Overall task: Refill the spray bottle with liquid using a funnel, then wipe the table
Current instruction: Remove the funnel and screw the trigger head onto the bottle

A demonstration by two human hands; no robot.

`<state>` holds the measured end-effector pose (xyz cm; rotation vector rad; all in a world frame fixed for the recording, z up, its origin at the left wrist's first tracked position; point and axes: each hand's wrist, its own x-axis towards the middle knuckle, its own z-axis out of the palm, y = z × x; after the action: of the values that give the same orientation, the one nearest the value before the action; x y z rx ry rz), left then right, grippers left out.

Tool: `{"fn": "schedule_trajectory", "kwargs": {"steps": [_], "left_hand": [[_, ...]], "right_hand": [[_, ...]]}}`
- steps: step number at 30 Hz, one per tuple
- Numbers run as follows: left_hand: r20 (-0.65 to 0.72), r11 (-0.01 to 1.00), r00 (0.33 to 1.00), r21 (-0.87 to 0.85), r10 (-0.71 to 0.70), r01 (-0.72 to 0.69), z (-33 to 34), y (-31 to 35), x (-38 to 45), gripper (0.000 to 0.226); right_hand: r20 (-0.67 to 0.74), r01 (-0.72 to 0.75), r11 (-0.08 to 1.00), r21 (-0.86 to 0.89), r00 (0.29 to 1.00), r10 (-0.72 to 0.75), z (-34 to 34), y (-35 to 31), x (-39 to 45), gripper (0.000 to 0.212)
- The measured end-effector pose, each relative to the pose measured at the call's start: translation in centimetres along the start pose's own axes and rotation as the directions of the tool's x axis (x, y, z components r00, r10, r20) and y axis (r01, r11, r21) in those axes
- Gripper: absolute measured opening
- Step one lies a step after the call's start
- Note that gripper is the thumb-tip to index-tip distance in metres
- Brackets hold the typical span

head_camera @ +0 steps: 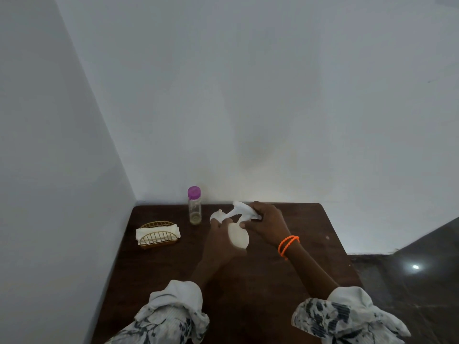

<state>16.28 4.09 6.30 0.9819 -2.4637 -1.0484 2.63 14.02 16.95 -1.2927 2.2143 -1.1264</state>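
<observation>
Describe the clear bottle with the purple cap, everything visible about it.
The clear bottle is slim, cylindrical and transparent; whether glass or plastic cannot be told. A purple cap closes its top. It stands upright on the dark wooden table, near the back edge by the wall, right of the gold wire napkin holder and left of the hands. It looks almost empty. Nothing touches it but the table.

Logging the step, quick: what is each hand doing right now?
Left hand: closed around the white spray bottle.
Right hand: closed on the bottle's spray head.
</observation>
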Motion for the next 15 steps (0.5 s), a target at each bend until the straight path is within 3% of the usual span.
{"fn": "schedule_trajectory", "kwargs": {"steps": [7, 9, 13, 15], "left_hand": [[-0.016, 1.0, 0.999, -0.008, -0.03, 0.029, -0.1, 0.8, 0.0, 0.103], [-0.016, 0.999, 0.999, -0.035, -0.03, 0.029, -0.1, 1.0, -0.1, 0.095], [-0.023, 0.998, 0.998, -0.043, -0.051, 0.049, -0.2, 1.1, 0.3, 0.102], [-0.02, 0.998, 0.998, -0.04, -0.056, 0.055, -0.3, 1.2, 0.5, 0.104]], "right_hand": [[-0.2, -0.04, 0.988, -0.146, 0.98, 0.011, 1.9, -0.7, 0.0, 0.037], [-0.199, -0.039, 0.989, -0.146, 0.98, 0.009, 2.1, -0.8, 0.0, 0.043], [-0.106, -0.114, 0.993, -0.038, 0.988, 0.109, 1.7, -1.1, 0.1, 0.02], [-0.123, -0.11, 0.993, -0.032, 0.987, 0.105, 1.8, -0.8, 0.0, 0.017]]}}
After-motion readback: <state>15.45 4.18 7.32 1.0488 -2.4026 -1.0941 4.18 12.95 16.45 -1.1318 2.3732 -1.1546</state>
